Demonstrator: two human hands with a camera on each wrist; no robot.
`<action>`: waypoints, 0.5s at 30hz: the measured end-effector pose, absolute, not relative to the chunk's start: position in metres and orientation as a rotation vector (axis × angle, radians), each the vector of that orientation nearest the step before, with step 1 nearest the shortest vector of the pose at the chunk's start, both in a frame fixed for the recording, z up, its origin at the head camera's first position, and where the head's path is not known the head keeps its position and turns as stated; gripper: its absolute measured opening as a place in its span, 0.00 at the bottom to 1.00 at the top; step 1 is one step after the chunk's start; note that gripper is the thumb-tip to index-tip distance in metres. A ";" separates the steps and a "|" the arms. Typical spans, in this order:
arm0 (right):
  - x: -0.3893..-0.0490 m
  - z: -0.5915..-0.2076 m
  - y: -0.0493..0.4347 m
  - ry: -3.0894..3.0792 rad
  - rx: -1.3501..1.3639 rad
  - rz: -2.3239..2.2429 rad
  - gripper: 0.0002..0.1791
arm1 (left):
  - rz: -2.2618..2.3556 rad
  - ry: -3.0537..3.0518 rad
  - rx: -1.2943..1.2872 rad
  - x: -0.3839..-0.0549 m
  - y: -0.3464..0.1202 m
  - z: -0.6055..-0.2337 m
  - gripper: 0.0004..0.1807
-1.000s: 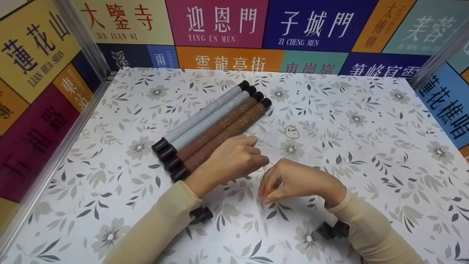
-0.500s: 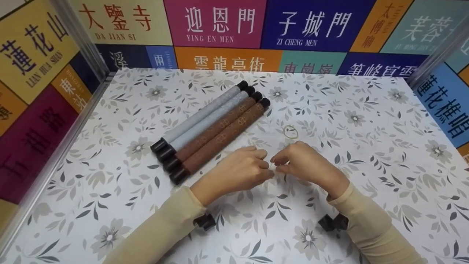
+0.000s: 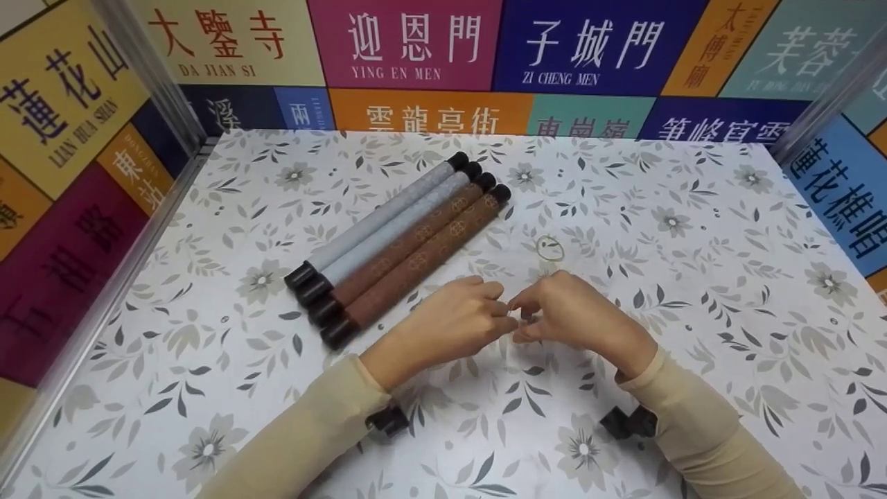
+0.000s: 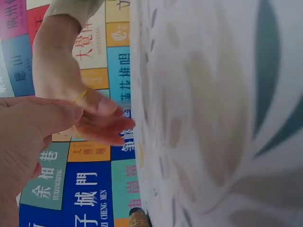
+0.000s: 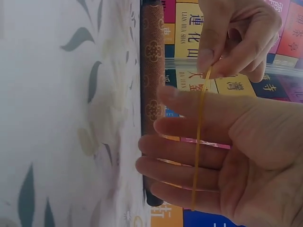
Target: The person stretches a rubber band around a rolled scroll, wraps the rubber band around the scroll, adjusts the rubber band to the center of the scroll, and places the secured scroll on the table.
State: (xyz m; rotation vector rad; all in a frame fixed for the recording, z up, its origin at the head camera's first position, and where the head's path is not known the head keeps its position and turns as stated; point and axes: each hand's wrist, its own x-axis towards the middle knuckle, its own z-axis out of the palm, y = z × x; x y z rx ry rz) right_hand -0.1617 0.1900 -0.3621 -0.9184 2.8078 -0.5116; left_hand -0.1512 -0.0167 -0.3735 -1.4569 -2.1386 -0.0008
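Note:
A thin yellow rubber band (image 5: 200, 127) runs across the fingers of my right hand (image 5: 208, 151), which are straight and side by side in the right wrist view. My left hand (image 3: 450, 322) pinches one end of this band between thumb and index finger (image 4: 61, 116). Seen from the head, the right hand (image 3: 582, 315) meets the left at the fingertips, and the band is too thin to make out there. Just beyond the left hand lies a row of rolled scrolls with black end knobs: grey-blue scrolls (image 3: 388, 211) and brown patterned scrolls (image 3: 423, 260).
A second rubber band (image 3: 551, 248) lies in a loop on the table beyond the right hand. The white cloth (image 3: 693, 291) has a grey leaf and flower print. Panels with large lettering (image 3: 409, 41) wall in the back and sides.
My right hand has risen from below the left hand to beside it. The left hand has shifted slightly toward me. Over the last half second both have barely moved; the scrolls stay put.

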 end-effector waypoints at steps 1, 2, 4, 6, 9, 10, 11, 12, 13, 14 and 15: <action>-0.161 -0.361 0.190 2.792 -0.955 -0.489 0.14 | -0.006 -2.129 -1.445 -0.153 -0.018 -0.373 0.07; -0.161 -0.361 0.190 2.779 -0.992 -0.473 0.15 | -0.011 -2.117 -1.438 -0.155 -0.019 -0.372 0.07; -0.161 -0.360 0.190 2.768 -1.045 -0.457 0.16 | -0.019 -2.096 -1.432 -0.158 -0.021 -0.373 0.07; -0.160 -0.359 0.190 2.772 -1.079 -0.451 0.15 | -0.027 -2.090 -1.425 -0.161 -0.023 -0.374 0.08; -0.160 -0.358 0.190 2.785 -1.097 -0.470 0.14 | -0.035 -2.092 -1.423 -0.163 -0.025 -0.374 0.07; -0.160 -0.358 0.190 2.789 -1.100 -0.483 0.14 | -0.039 -2.094 -1.418 -0.163 -0.025 -0.375 0.06; -0.160 -0.358 0.190 2.795 -1.104 -0.491 0.14 | -0.049 -2.098 -1.414 -0.164 -0.025 -0.375 0.06; -0.160 -0.358 0.190 2.800 -1.101 -0.501 0.15 | -0.061 -2.100 -1.413 -0.164 -0.025 -0.375 0.06; -0.160 -0.358 0.190 2.800 -1.104 -0.512 0.14 | -0.071 -2.098 -1.414 -0.163 -0.025 -0.375 0.07; -0.160 -0.359 0.189 2.797 -1.108 -0.522 0.15 | -0.081 -2.096 -1.415 -0.163 -0.025 -0.375 0.07; -0.160 -0.359 0.188 2.792 -1.110 -0.533 0.15 | -0.087 -2.093 -1.414 -0.162 -0.025 -0.375 0.07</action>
